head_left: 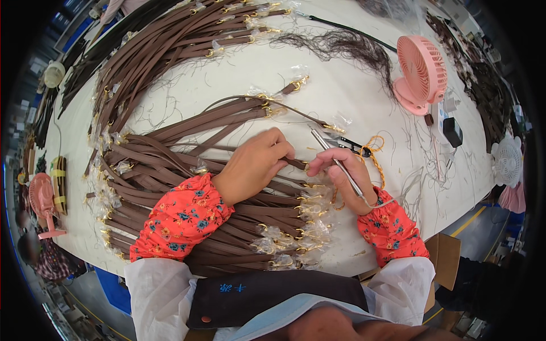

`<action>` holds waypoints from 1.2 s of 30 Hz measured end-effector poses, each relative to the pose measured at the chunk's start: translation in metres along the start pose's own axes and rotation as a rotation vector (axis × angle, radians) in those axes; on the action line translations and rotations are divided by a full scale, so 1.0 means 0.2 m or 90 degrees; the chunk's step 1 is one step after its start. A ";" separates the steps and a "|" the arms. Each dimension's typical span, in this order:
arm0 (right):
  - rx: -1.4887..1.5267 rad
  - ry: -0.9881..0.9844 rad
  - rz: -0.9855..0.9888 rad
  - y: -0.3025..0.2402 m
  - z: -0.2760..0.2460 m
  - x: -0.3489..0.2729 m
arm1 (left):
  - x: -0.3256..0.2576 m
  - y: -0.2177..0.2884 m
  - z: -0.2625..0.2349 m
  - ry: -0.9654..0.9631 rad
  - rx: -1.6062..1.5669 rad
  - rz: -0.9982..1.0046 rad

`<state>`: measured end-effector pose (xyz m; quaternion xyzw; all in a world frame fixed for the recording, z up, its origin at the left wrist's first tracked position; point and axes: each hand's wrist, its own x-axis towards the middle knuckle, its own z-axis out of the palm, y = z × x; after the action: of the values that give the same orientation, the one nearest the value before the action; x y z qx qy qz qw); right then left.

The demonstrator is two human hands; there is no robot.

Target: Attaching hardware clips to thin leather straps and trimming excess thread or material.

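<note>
We press our left hand (253,165) on a flat brown leather strap (296,163) atop the near pile; our right hand (341,176) pinches its end, gripping thin metal snips (335,159). A pink fan (421,74) stands far right on the tabletop (227,79).

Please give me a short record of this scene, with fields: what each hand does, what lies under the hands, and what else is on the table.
left hand: rests on and pinches a brown strap
right hand: holds a thin metal tool, fingertips at the strap end
under the hands: pile of brown straps with gold clasps in clear wrap
table: white, strewn with loose threads
far right: pink fan
beside the tool: scissors, orange cord
</note>
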<state>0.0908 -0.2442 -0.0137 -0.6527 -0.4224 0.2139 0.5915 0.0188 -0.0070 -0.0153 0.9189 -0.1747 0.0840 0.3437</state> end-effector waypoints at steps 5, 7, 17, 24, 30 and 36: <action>0.025 0.026 0.011 0.02 0.02 0.00 | 0.00 0.01 -0.05 -0.142 -0.247 -0.077; 0.038 0.036 0.017 0.01 0.02 0.01 | 0.01 0.01 -0.06 -0.161 -0.224 -0.041; 0.246 0.137 0.109 0.02 0.03 0.02 | 0.02 -0.01 0.01 -0.135 -0.152 0.001; 0.238 0.045 0.142 0.01 0.00 0.02 | 0.04 0.00 -0.02 -0.093 -0.186 -0.110; 0.228 0.023 0.225 -0.01 0.00 0.01 | 0.04 -0.01 -0.02 -0.104 -0.203 -0.127; 0.232 0.023 0.216 0.01 0.01 0.00 | 0.04 0.00 -0.01 -0.108 -0.212 -0.135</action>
<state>0.0895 -0.2418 -0.0151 -0.6008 -0.2503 0.3709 0.6625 0.0254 -0.0067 -0.0116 0.8666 -0.1165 -0.0604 0.4815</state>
